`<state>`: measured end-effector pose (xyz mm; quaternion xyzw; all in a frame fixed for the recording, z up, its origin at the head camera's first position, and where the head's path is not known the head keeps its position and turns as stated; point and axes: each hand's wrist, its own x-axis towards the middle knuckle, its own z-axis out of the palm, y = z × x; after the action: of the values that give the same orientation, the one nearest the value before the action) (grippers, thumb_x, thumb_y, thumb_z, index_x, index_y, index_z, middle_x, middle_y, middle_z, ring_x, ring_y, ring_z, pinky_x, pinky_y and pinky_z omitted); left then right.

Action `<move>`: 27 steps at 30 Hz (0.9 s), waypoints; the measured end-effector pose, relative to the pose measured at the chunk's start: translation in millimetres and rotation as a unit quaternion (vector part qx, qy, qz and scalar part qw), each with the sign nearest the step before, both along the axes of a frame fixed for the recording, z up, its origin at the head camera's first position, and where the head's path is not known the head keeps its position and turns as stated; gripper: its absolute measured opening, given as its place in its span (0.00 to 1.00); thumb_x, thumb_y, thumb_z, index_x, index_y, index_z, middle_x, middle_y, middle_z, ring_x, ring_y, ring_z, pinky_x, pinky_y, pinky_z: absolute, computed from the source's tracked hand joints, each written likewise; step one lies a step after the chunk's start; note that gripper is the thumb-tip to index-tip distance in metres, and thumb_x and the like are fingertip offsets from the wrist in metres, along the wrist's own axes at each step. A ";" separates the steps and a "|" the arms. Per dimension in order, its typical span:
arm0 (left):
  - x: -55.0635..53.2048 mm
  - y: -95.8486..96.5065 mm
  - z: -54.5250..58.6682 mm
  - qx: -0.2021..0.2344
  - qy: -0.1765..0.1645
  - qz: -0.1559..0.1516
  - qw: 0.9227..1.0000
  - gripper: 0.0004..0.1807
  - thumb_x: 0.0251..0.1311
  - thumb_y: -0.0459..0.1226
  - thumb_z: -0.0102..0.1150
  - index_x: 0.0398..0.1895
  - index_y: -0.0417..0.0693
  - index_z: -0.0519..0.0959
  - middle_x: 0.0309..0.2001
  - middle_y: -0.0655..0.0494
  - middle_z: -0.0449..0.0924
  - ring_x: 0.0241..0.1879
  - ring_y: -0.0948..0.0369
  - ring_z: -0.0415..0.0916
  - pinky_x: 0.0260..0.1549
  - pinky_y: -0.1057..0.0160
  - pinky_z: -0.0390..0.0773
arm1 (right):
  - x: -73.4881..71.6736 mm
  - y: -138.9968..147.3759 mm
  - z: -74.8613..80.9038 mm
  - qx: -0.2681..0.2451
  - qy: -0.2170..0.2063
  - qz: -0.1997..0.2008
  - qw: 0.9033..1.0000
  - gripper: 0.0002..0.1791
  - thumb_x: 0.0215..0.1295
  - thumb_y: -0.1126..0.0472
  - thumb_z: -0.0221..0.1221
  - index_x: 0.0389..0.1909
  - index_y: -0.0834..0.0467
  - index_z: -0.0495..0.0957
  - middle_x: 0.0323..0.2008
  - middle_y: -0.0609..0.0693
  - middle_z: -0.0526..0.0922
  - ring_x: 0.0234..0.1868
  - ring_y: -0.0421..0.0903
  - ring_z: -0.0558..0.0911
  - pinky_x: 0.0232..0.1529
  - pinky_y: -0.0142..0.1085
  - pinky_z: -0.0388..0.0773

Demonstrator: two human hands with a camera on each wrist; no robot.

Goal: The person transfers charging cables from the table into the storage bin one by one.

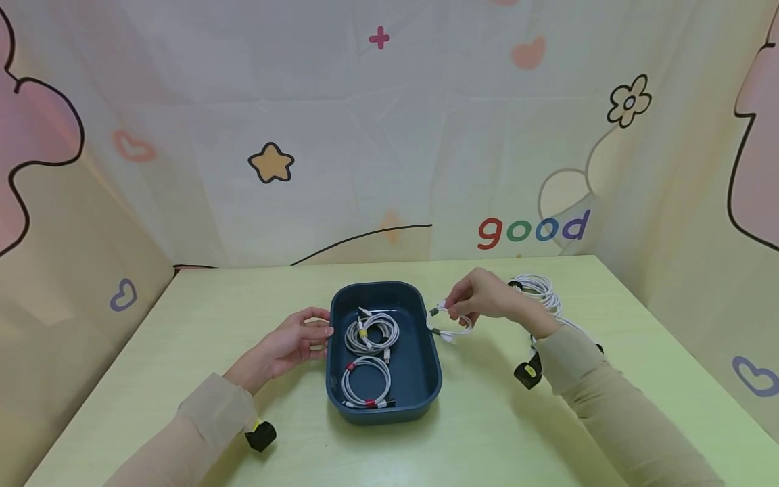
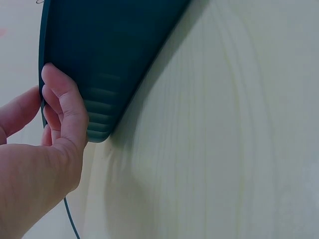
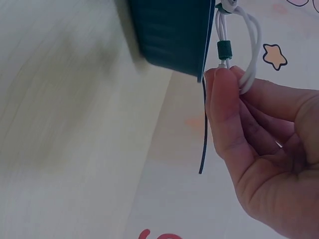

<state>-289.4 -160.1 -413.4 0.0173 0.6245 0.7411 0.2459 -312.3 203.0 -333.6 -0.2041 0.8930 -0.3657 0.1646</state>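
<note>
A dark blue bin (image 1: 429, 379) stands on the table with two coiled cables inside. One light grey coil (image 1: 348, 338) has a yellow tie; the smaller white coil (image 1: 388, 382) below it has red ties. My left hand (image 1: 291, 343) rests its fingers against the bin's left side, and the left wrist view shows them along the outer wall (image 2: 107, 59). Between thumb and fingers, my right hand (image 1: 483, 296) pinches a small white cable coil (image 1: 449, 333) with dark ties, at the bin's right rim. Its dark green tie (image 3: 225, 50) shows just above the fingertips in the right wrist view.
On the table's right side lies a larger white cable bundle (image 1: 541, 287) with a black tie, partly hidden behind my right forearm. A printed curtain (image 1: 341, 135) hangs at the back and sides of the pale wooden table (image 1: 243, 297).
</note>
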 end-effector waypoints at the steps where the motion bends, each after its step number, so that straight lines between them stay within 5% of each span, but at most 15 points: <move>1: 0.0 -0.1 -0.1 0.002 0.001 -0.001 1.000 0.19 0.66 0.31 0.52 0.58 0.47 0.62 0.38 0.56 0.76 0.31 0.62 0.77 0.37 0.64 0.81 | 0.3 -2.9 0.6 -0.004 -0.002 0.002 1.000 0.06 0.61 0.69 0.62 0.38 0.67 0.83 0.28 0.60 0.85 0.22 0.44 0.80 0.30 0.36 0.83; 27: 1.4 -0.2 1.6 0.013 0.008 -0.011 1.000 0.18 0.66 0.30 0.52 0.55 0.46 0.61 0.35 0.57 0.76 0.29 0.62 0.76 0.35 0.63 0.81 | 13.7 -71.4 -5.8 -0.013 0.019 0.083 0.996 0.08 0.61 0.68 0.62 0.40 0.67 0.83 0.31 0.62 0.86 0.22 0.41 0.82 0.29 0.34 0.83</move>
<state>-288.0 -160.2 -411.7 0.0330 0.6163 0.7465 0.2488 -298.6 131.6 -339.4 -0.2866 0.8709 -0.3589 0.1747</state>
